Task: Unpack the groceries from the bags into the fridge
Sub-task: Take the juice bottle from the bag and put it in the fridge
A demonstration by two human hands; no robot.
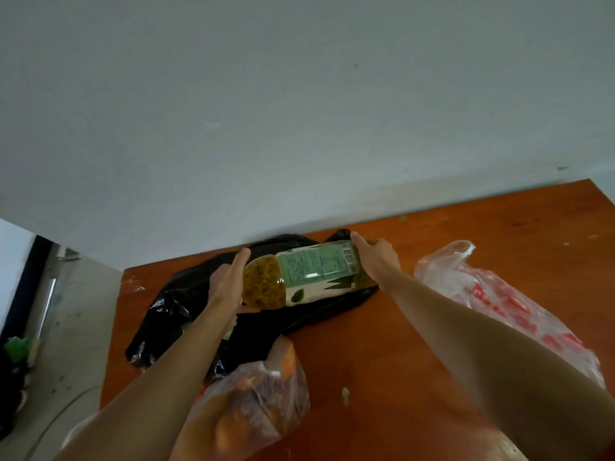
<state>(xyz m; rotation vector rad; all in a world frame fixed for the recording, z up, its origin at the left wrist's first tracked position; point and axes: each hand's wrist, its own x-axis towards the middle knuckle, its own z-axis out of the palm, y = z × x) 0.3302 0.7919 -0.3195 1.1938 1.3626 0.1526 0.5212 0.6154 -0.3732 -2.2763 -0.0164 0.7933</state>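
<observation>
Step in hand, likely: big clear plastic bottle with green-white label (pixel 309 277) being lifted out, held sideways just above black plastic bag (pixel 186 294) on orange-brown wooden worktop (pixel 466 234). Left hand (pixel 226 284) and right hand (pixel 376 257): fingers being curled round bottle ends. Next: bottle needing to be carried to fridge, not seen here.

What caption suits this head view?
Left hand and right hand hold a bottle sideways over a black bag.

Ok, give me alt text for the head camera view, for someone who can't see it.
Two bare hands hold a green-labelled bottle on its side over a black bag on an orange-brown table, the left hand at one end and the right hand at the other. A clear bag of orange food lies nearer, a white bag with red print at right.
</observation>
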